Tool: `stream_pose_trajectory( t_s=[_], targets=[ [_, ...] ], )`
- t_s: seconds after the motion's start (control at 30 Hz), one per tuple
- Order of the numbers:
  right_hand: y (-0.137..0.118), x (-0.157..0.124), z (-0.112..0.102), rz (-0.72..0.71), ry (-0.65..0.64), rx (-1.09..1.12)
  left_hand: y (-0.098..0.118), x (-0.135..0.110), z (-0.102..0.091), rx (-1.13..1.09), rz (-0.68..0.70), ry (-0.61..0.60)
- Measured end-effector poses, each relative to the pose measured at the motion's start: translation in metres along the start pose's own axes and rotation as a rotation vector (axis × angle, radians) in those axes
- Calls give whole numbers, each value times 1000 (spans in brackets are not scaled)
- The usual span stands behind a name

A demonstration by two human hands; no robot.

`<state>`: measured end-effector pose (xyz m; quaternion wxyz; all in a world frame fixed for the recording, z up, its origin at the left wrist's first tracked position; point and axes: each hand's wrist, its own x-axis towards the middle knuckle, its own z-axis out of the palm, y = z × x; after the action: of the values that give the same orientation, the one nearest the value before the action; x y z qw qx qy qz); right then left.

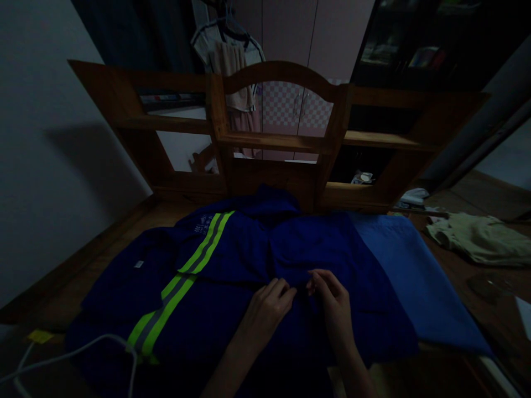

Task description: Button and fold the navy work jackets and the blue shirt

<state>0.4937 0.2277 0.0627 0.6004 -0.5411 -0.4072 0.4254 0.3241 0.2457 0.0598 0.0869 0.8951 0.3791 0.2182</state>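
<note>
Dark blue jacket (pixel 232 265) lies spread flat, reflective stripe (pixel 182 279) uppermost, so its middle is within reach of both hands. Left hand (pixel 269 307) and right hand (pixel 332 301) meet at the jacket's centre, fingertips nearly touching, each pinching its cloth. A light blue cloth (pixel 410 276) lies just beside the jacket's right edge.

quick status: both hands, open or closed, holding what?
Left hand: closed, fingertips pinching the jacket fabric.
Right hand: closed, pinching the same jacket just beside the left.
</note>
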Motion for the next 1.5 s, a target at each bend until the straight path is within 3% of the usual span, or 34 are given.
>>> stream_pose_trajectory(
  t_s=[0.23,0.6,0.83,1.23,1.5],
  targets=[
    [-1,-1,1,-8,0,-14,-1,4,7,-27,5,47],
    [-3,-1,1,-5,-6,-31,-8,0,0,-208,3,-18],
    [-6,-1,1,-8,-11,-38,-8,-1,-2,-209,30,-11],
    [-2,0,0,-8,-17,-22,-6,-3,-6,-216,-55,-3],
    [-5,-1,0,-2,-23,-19,-5,0,-7,-189,-35,-52]
  ],
)
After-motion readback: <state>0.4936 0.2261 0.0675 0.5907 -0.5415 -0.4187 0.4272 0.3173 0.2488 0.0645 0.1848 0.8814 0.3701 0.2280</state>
